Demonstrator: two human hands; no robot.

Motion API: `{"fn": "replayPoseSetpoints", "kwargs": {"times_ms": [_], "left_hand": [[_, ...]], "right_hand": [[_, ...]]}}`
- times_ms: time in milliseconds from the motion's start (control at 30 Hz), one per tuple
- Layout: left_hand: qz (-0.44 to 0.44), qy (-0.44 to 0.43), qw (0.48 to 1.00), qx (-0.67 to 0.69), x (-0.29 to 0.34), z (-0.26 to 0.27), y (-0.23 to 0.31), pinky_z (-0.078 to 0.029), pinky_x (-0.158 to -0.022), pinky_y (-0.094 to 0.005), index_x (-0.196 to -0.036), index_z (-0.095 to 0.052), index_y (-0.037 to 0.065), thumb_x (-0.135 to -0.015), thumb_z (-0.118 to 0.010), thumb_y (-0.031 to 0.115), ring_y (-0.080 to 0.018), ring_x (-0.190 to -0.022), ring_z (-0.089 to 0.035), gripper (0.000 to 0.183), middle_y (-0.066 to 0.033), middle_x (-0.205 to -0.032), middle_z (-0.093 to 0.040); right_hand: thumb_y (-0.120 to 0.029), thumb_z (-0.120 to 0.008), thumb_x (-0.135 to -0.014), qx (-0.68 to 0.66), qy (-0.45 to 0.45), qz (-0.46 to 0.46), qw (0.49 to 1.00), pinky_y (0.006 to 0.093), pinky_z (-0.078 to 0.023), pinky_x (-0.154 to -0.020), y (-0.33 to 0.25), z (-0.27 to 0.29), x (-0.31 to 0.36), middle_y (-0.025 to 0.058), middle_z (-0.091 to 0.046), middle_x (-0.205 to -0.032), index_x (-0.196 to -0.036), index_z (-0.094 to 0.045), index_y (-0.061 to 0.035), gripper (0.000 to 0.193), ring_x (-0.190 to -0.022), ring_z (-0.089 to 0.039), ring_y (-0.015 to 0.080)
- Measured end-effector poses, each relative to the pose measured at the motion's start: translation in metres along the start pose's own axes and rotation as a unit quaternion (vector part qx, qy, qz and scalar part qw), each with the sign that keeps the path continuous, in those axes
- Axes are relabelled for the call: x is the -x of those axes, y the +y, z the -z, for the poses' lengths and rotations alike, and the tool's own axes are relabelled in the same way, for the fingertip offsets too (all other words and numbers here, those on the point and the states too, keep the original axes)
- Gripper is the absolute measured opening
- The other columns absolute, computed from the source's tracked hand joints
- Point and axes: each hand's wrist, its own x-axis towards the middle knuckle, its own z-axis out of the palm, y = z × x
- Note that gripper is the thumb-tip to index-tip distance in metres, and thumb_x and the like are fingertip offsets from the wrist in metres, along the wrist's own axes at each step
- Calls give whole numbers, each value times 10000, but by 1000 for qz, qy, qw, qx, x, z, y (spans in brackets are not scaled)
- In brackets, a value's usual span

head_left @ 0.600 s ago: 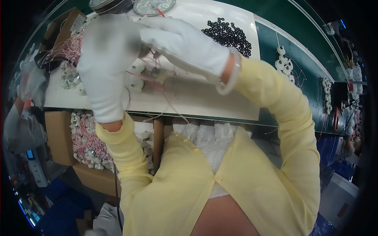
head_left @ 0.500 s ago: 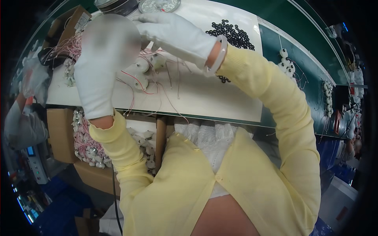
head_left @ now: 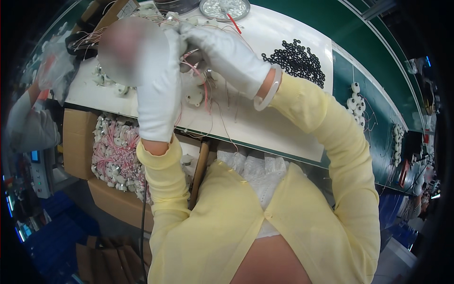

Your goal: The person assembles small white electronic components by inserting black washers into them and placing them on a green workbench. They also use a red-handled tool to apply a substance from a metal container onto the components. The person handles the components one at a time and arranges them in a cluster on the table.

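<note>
Both my hands wear white gloves and meet over the near left part of the white table. My left hand (head_left: 163, 75) has its fingers curled, their tips partly hidden. Against it, the bent fingers of my right hand (head_left: 229, 57) come in from the right, a pale bangle at that wrist. Pinkish wires (head_left: 194, 67) hang out between the hands; what the fingers grip is too hidden to name. Just below lies a round white wired part (head_left: 194, 97), with loose thin wires (head_left: 220, 118) trailing toward the table edge. A blurred round patch covers the area left of my left hand.
Many small black rings (head_left: 298, 64) lie spread at the right. A round dish (head_left: 224, 8) of shiny bits stands at the back. Below the table edge, a cardboard box (head_left: 78, 137) holds wired parts (head_left: 118, 156). More white round parts (head_left: 355, 104) sit on the green surface.
My left hand has moved right, closer to my right hand. Pinkish wires now show between them. The whole view has shifted slightly, bringing the table lower and to the right.
</note>
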Motion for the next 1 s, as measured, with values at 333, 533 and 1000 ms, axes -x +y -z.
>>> {"fn": "replayPoseSetpoints", "kwargs": {"times_ms": [333,533,1000], "left_hand": [[-116,49,991,38,2,4,9,-464,-929,-245,-1332,-581,-4,-1061,-541,209,-89,-1081,-567,347,-44,-1241,-631],[-130,78,987,61,1,3,7,-485,-877,-254,-1375,-559,3,-1076,-500,262,-120,-1001,-616,400,-74,-1210,-665],[-312,-59,788,-527,3,-18,-54,-515,-694,-391,-811,-740,144,-826,-741,259,-252,-841,-677,116,-51,-800,-712]], "right_hand": [[-258,-550,-1015,169,5,300,939,341,-563,-686,-9,-4,-12,111,-715,-998,-1261,-626,-59,326,-817,-718,243],[-282,-660,-929,332,-39,440,833,378,-563,-688,-32,4,-25,104,-695,-892,-1256,-619,-91,382,-777,-702,296],[-279,-593,-965,-60,-173,63,981,299,-468,-656,-145,121,85,117,-711,-944,-1182,-641,-5,353,-693,-615,158]]}}
